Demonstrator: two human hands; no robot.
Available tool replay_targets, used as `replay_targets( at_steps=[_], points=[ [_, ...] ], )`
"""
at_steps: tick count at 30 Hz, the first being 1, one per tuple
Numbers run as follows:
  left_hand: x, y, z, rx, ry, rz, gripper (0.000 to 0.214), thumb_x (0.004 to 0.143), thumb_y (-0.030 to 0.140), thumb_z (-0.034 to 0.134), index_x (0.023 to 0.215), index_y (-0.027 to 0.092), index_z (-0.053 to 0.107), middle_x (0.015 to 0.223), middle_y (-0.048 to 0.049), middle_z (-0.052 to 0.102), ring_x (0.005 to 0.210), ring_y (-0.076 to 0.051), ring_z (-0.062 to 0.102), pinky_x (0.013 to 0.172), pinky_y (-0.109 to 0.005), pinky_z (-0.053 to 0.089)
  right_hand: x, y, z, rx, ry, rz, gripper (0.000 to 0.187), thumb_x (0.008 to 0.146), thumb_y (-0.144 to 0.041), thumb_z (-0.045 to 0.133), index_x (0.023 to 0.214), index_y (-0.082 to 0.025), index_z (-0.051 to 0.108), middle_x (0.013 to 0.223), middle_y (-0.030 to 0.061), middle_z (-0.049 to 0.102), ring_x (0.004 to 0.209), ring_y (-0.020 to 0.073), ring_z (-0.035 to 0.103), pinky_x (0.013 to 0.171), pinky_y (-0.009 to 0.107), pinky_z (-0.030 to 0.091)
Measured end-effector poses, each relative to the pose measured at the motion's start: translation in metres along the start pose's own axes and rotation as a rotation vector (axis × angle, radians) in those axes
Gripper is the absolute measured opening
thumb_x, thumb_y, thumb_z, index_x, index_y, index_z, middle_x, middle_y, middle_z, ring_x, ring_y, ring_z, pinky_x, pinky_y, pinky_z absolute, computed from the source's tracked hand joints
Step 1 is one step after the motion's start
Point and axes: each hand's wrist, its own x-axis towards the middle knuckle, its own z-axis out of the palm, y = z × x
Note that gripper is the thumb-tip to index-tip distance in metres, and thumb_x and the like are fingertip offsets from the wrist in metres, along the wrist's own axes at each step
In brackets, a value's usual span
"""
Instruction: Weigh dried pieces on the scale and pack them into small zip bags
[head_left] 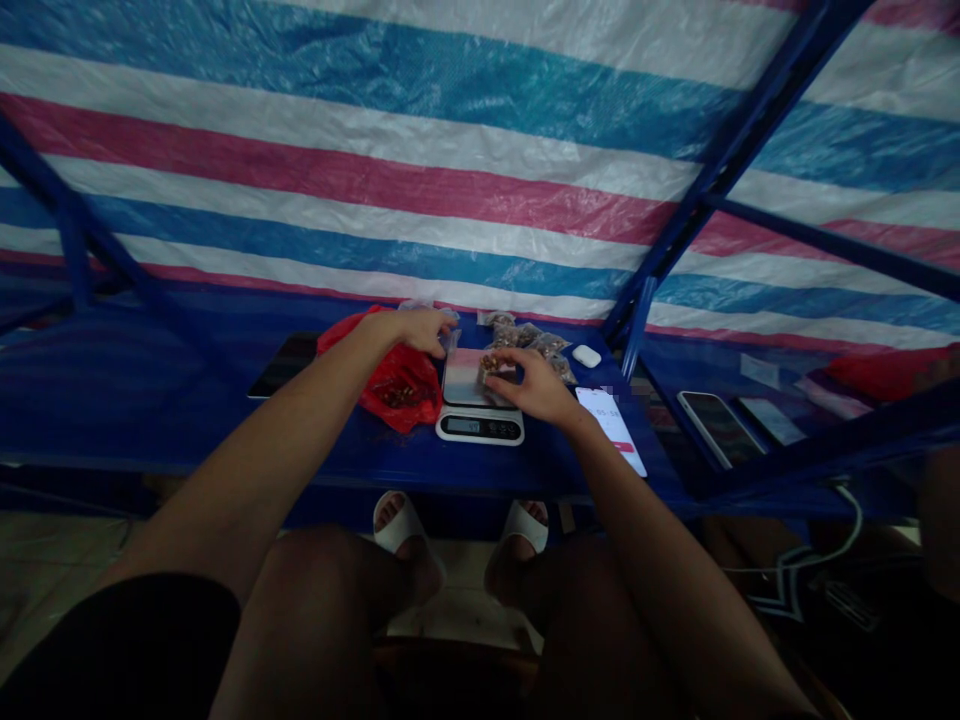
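My right hand [534,384] has its thumb and fingers closed around a small container of brown pieces [491,368], at the plate of a white kitchen scale [480,426]. My left hand [427,330] reaches over a red plastic bag [401,392], its fingers pinched at a clear plastic bag [451,338]. Small dark brown pieces lie inside the open red bag. Behind the scale, several filled clear packets [529,335] form a pile. The scale's display is lit, but its digits are too small to read surely.
A lit phone [611,430] and a white earbud case [586,356] lie right of the scale. A dark tablet-like object [285,365] is at left. Blue metal posts [637,310] frame the table. More phones [720,428] and a person's legs are at far right.
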Motion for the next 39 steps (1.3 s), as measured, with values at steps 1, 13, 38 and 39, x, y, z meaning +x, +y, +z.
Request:
replay_targets(
  at_steps=[1, 13, 38, 39],
  points=[
    [-0.001, -0.001, -0.001, -0.008, 0.012, 0.018, 0.056, 0.061, 0.027, 0.077, 0.117, 0.021, 0.082, 0.12, -0.0104, 0.086, 0.106, -0.031, 0.078, 0.101, -0.04, 0.06, 0.001, -0.001, 0.001, 0.027, -0.006, 0.003, 0.029, 0.09, -0.034, 0.081, 0.116, -0.022, 0.084, 0.117, 0.0116, 0.086, 0.108, 0.0315, 0.079, 0.104, 0.05, 0.062],
    [-0.049, 0.03, -0.008, -0.452, 0.351, 0.042, 0.046, 0.077, 0.023, 0.075, 0.123, 0.016, 0.071, 0.123, -0.0159, 0.083, 0.105, -0.025, 0.079, 0.094, -0.039, 0.064, 0.006, -0.017, -0.004, 0.18, 0.132, 0.069, 0.031, 0.092, -0.042, 0.078, 0.116, -0.024, 0.08, 0.12, 0.0099, 0.086, 0.114, 0.0302, 0.079, 0.103, 0.049, 0.062],
    [-0.092, 0.063, 0.04, -0.405, 0.274, 0.072, 0.07, 0.087, 0.04, 0.088, 0.15, 0.015, 0.074, 0.148, -0.0145, 0.077, 0.134, -0.035, 0.075, 0.119, -0.044, 0.057, 0.004, -0.024, -0.001, 0.251, -0.023, 0.0, 0.045, 0.088, -0.04, 0.079, 0.131, -0.025, 0.076, 0.13, 0.0109, 0.081, 0.101, 0.0267, 0.079, 0.092, 0.045, 0.068],
    [-0.092, 0.063, 0.041, -0.404, 0.279, 0.075, 0.07, 0.087, 0.041, 0.088, 0.15, 0.015, 0.074, 0.148, -0.0139, 0.077, 0.135, -0.035, 0.074, 0.119, -0.044, 0.057, 0.004, -0.023, 0.0, 0.265, -0.02, 0.003, 0.043, 0.087, -0.039, 0.08, 0.129, -0.025, 0.075, 0.128, 0.0103, 0.081, 0.101, 0.0263, 0.079, 0.092, 0.044, 0.068]
  ],
)
